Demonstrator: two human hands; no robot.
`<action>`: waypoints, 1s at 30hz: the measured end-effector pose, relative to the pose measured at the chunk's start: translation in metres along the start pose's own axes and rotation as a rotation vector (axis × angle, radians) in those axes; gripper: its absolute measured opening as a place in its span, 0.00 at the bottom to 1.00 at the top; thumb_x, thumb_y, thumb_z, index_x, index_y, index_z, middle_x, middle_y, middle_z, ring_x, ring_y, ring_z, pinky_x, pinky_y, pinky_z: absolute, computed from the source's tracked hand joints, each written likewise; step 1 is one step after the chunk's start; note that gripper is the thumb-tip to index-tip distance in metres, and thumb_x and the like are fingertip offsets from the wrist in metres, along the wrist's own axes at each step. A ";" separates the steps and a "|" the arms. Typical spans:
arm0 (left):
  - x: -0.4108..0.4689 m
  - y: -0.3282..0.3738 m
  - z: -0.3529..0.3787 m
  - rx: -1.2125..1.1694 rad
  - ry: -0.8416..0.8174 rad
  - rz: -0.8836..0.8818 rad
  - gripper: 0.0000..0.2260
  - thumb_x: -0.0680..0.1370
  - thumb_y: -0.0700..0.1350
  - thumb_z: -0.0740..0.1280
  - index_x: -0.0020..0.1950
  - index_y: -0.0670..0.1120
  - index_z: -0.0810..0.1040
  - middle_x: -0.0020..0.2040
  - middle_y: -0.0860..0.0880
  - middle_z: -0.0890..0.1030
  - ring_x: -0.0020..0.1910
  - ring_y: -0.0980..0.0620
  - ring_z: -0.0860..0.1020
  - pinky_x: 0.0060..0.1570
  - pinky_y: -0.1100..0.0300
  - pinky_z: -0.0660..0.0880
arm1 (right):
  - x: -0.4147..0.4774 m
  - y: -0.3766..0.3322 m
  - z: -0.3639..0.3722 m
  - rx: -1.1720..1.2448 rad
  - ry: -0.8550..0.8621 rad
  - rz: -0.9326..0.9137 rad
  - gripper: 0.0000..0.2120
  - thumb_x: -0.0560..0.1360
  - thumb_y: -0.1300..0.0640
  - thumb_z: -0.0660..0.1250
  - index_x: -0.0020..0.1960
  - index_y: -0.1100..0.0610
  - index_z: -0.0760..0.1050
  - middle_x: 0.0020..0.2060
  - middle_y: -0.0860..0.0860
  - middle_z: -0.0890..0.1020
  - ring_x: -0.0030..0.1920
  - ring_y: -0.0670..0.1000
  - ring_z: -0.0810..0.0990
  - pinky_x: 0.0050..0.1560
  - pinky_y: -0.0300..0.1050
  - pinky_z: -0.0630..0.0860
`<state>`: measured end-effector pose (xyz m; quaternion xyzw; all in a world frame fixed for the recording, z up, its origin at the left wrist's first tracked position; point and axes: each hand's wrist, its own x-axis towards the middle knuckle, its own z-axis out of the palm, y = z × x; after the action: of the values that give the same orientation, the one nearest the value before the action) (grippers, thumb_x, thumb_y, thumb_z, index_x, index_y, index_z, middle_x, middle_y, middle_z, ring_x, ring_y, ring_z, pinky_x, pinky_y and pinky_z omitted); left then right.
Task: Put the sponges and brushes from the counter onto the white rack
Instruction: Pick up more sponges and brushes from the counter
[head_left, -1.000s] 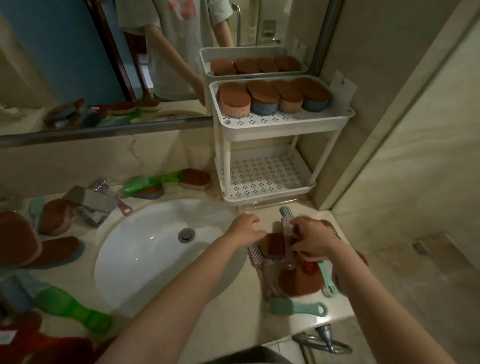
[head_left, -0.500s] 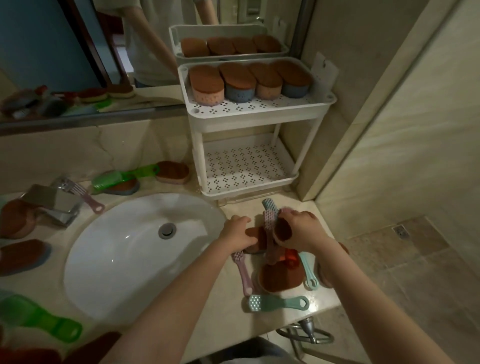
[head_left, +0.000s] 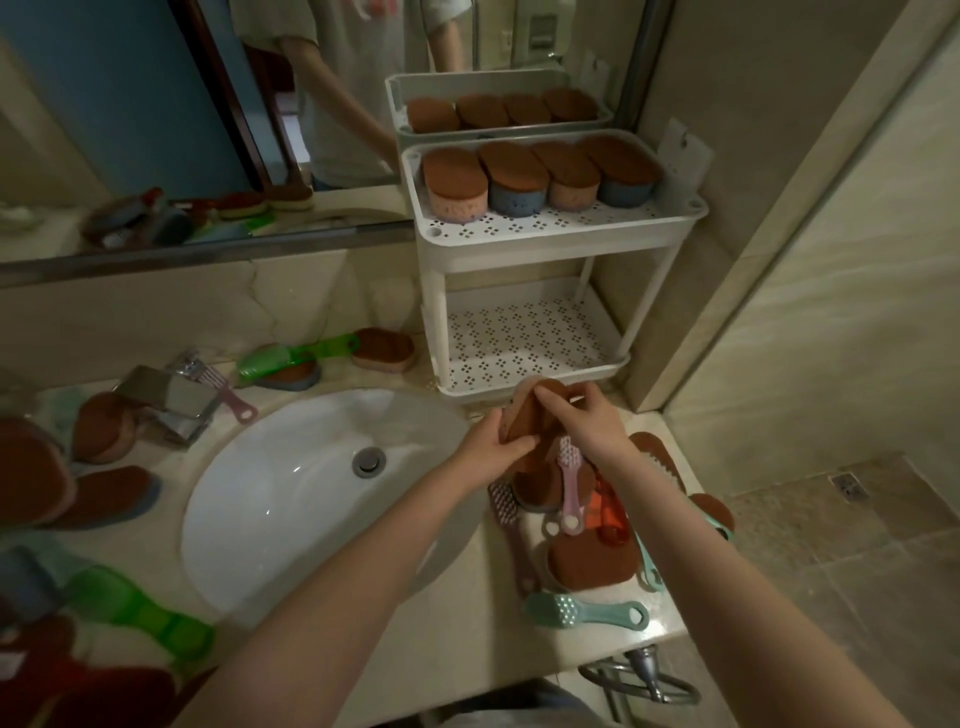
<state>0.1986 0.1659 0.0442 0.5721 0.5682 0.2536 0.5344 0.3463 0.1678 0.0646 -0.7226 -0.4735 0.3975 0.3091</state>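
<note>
Both hands had come up off the pile since half a second back, and a brown-topped sponge (head_left: 523, 415) came up with them. Before that they were down among the brushes.

Closest to the person, well short of the hands, a teal brush (head_left: 582, 613) lay on the desk (head_left: 467, 649). Right under the hands sat the rest of the heap, including a pink brush (head_left: 569, 488) and another sponge (head_left: 592, 564).

The left hand (head_left: 493, 449) pinched the sponge's near end from below and the right hand (head_left: 587, 421) curled over its top, so the hands were close together and both clamped on it.

Just beyond the hands was the white rack (head_left: 545, 247). Its lower shelf (head_left: 524, 332) looked bare, and four sponges (head_left: 511, 174) filled the back of the top one.

If it were me, I'd let one hand take over, carry it flat with the brown side up, and set it at the back of the lower shelf so later ones fit in front. Also watch the rim, since clipping it could tip the rack.
</note>
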 end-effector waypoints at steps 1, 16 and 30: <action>0.000 -0.004 -0.005 0.003 0.033 -0.011 0.20 0.75 0.45 0.69 0.64 0.43 0.68 0.59 0.47 0.77 0.58 0.49 0.76 0.57 0.57 0.73 | -0.002 0.003 0.000 -0.006 -0.006 0.012 0.30 0.67 0.32 0.67 0.56 0.55 0.72 0.50 0.52 0.81 0.51 0.54 0.80 0.57 0.55 0.76; -0.025 -0.036 -0.043 -0.263 0.116 -0.212 0.12 0.76 0.44 0.68 0.57 0.45 0.72 0.52 0.48 0.77 0.42 0.58 0.76 0.34 0.68 0.72 | -0.036 0.056 0.028 -0.780 -0.047 0.179 0.17 0.74 0.59 0.63 0.61 0.59 0.67 0.56 0.57 0.79 0.58 0.60 0.78 0.53 0.52 0.74; -0.024 -0.031 -0.055 -0.258 0.144 -0.202 0.14 0.75 0.45 0.69 0.59 0.45 0.72 0.56 0.47 0.77 0.52 0.49 0.77 0.39 0.63 0.73 | -0.024 0.043 0.016 -0.515 0.013 0.139 0.12 0.77 0.52 0.62 0.48 0.60 0.79 0.45 0.58 0.83 0.47 0.59 0.81 0.41 0.45 0.73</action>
<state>0.1326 0.1549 0.0407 0.4193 0.6222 0.3097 0.5841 0.3457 0.1313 0.0275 -0.8110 -0.5062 0.2794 0.0899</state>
